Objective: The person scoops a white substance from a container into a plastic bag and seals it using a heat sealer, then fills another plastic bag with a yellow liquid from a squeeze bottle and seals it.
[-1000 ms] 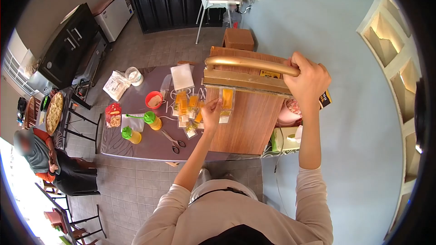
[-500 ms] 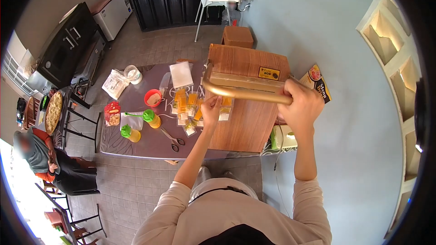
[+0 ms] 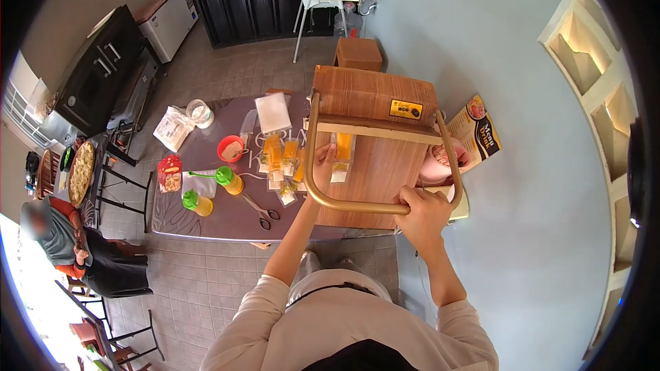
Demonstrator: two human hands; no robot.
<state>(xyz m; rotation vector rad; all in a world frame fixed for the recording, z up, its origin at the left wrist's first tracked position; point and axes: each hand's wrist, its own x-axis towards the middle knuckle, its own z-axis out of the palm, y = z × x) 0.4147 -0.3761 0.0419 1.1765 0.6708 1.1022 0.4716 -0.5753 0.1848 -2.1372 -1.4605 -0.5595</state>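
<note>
My right hand (image 3: 424,214) is wrapped around the gold metal handle (image 3: 357,206) of a wood-patterned sealing machine (image 3: 375,96). The handle is swung toward me. My left hand (image 3: 324,163) is on the machine's wooden top inside the handle loop, its fingers pinched at the left edge of a small clear packet (image 3: 343,148) with orange contents. The packet's upper end meets the machine's crossbar (image 3: 385,130). Just left of this hand, several similar orange packets (image 3: 275,154) are piled on the table.
On the table (image 3: 227,223) are scissors (image 3: 260,213), green-capped bottles (image 3: 229,180), a red bowl (image 3: 232,148), a white jar (image 3: 200,113) and clear bags (image 3: 273,113). A pink container (image 3: 434,168) and menu card (image 3: 476,127) stand right of the machine. A person (image 3: 65,247) stands far left.
My right hand has pulled the gold handle down toward me, and the crossbar now shows more plainly. My left hand stays in nearly the same place at the packet.
</note>
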